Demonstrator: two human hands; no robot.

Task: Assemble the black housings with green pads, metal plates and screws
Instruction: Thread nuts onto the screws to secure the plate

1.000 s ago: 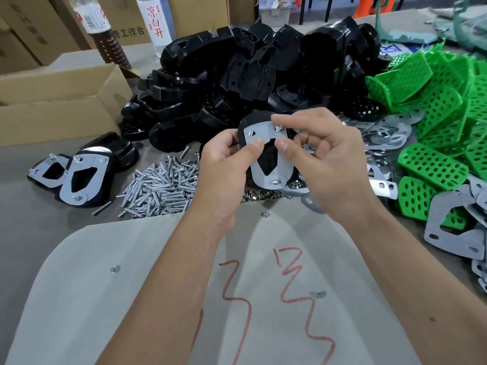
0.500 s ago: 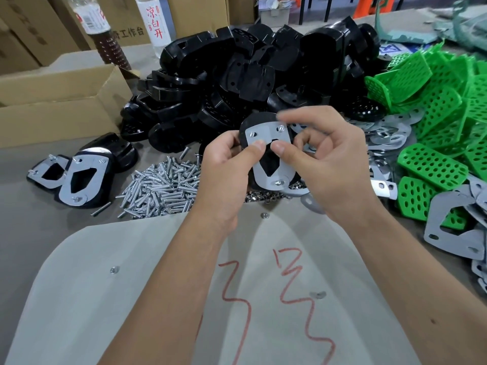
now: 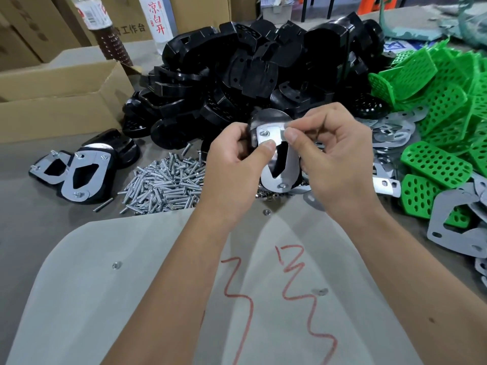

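I hold a black housing (image 3: 266,115) upright over the table, a grey metal plate (image 3: 291,167) on its face with screws at its corners. My left hand (image 3: 232,164) grips the housing's left side, thumb pressed on the plate's top bar. My right hand (image 3: 334,156) pinches the plate's upper right corner, fingers curled over the screw there. A heap of loose screws (image 3: 163,185) lies left of my hands. The pile of black housings (image 3: 250,75) sits behind, green pads (image 3: 448,106) to the right.
Two finished housings (image 3: 79,169) lie at the left by an open cardboard box (image 3: 60,101). Loose metal plates (image 3: 453,227) are scattered at the right. A grey sheet with red marks (image 3: 158,285) covers the near table. Bottles (image 3: 105,27) stand at the back.
The housing has tilted and shifted slightly up and right in my hands. My right fingers closed down over the plate's upper right corner; my left thumb slid up onto the top bar.
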